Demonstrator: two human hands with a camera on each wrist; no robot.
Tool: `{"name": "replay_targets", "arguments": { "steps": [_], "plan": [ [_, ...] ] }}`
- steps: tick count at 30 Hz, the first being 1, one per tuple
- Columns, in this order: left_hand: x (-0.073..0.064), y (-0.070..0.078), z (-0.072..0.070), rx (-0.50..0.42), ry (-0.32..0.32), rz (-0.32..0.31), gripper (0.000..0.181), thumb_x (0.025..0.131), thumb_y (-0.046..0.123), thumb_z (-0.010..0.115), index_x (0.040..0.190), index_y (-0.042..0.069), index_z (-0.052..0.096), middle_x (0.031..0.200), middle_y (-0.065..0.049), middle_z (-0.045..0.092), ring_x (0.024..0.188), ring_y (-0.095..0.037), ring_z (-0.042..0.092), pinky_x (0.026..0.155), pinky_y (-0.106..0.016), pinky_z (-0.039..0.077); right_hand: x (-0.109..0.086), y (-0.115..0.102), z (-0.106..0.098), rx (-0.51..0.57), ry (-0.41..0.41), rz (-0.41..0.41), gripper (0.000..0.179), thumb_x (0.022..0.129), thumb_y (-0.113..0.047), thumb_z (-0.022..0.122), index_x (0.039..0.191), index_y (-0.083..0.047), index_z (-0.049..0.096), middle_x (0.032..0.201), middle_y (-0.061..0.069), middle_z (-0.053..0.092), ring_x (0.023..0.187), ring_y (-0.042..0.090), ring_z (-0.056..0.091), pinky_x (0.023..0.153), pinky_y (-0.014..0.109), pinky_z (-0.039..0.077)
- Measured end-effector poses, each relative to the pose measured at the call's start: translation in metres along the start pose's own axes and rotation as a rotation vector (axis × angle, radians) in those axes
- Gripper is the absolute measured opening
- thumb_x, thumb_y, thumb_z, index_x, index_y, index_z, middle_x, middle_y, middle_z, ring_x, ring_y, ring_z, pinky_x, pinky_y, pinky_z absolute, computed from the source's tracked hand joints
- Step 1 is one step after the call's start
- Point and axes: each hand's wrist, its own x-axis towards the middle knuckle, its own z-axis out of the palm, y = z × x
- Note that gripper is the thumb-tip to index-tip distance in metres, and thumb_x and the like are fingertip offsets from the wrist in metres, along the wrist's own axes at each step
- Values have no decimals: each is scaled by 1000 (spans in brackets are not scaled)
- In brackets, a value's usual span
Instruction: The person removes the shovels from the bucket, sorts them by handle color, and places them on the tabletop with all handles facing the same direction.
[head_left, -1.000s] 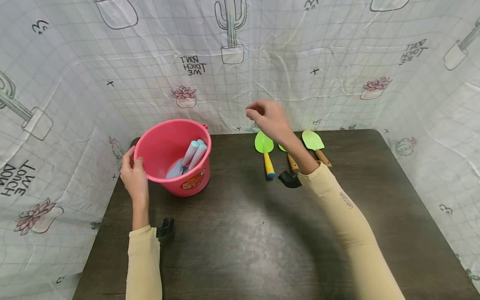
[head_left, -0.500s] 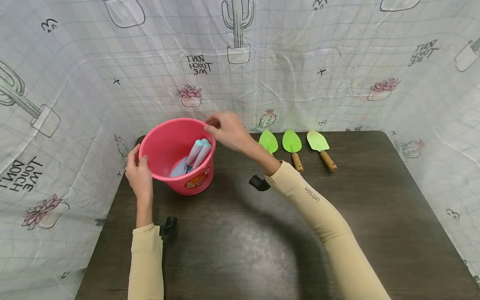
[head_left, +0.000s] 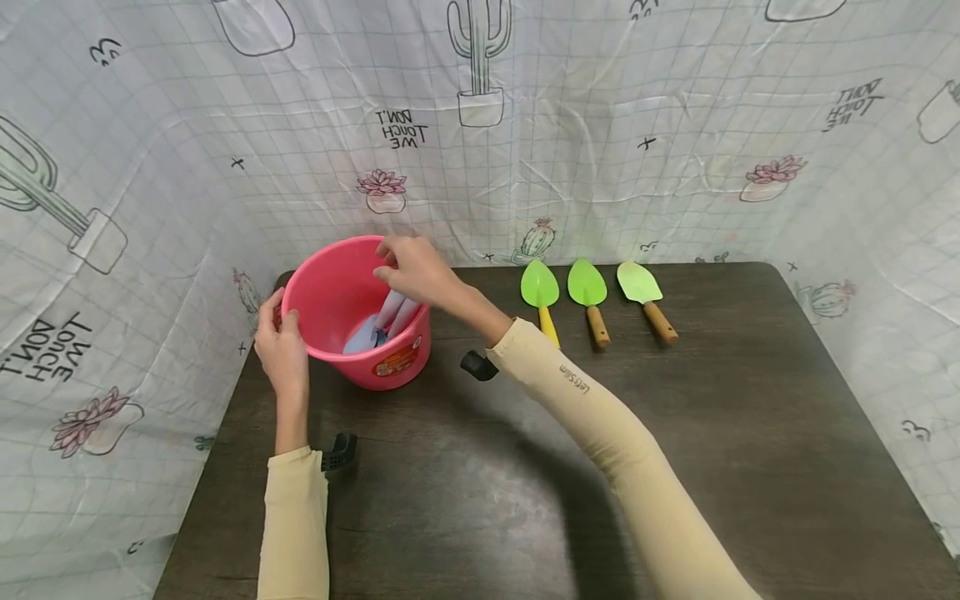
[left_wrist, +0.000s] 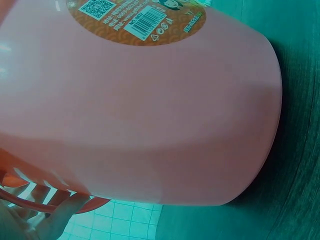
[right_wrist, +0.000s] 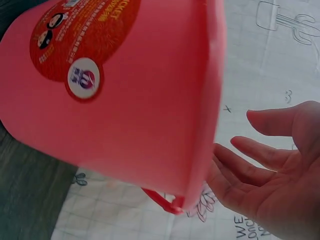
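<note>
A pink plastic bucket (head_left: 322,292) stands at the back left, its mouth tipped toward the camera in the head view. My left hand (head_left: 282,354) grips its left rim, thumb over the edge; in the left wrist view those fingers (left_wrist: 65,212) lie by the rim and handle. Above the bucket's right rim hovers my right hand (head_left: 420,271), thumb and fingers apart with nothing between them, as the right wrist view also shows. Beneath it, inside the bucket, lean several pale lilac handles (head_left: 397,315), their tops hidden by the hand, beside a blue-grey blade (head_left: 362,335).
Three green-bladed garden trowels lie along the table's back edge: one with a yellow handle (head_left: 549,327) and two with wooden handles (head_left: 597,325). A printed cloth (head_left: 585,167) hangs around the back and sides of the dark table (head_left: 712,433).
My right hand has moved left from above the trowels to over the bucket's right side, and its fingers have spread. My left hand keeps its hold on the rim. The head view has shifted slightly.
</note>
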Motion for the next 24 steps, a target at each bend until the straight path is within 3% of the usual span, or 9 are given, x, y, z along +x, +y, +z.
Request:
{"name": "replay_targets", "arguments": {
  "steps": [8, 19, 24],
  "plan": [
    [-1, -1, 0, -3, 4, 12, 37, 97, 17, 48, 133, 19, 58, 120, -5, 61, 102, -13, 55, 84, -31, 48, 9, 2, 16, -35, -16, -1, 29, 91, -16, 62, 116, -1, 62, 104, 8, 66, 92, 17, 60, 75, 24, 50],
    [-1, 0, 0, -1, 3, 14, 37, 97, 17, 48, 133, 18, 57, 120, -5, 61, 102, -14, 55, 84, -33, 48, 21, 7, 32, -72, -126, 12, 29, 92, -14, 61, 116, 2, 60, 95, 8, 65, 76, 16, 60, 69, 22, 50],
    [-1, 0, -1, -1, 2, 7, 37, 97, 17, 48, 133, 16, 57, 120, -5, 61, 102, -13, 55, 83, -30, 47, 27, 12, 39, -130, -179, 2, 21, 90, -12, 62, 106, 1, 61, 84, 8, 63, 65, 14, 57, 61, 20, 48]
  ]
}}
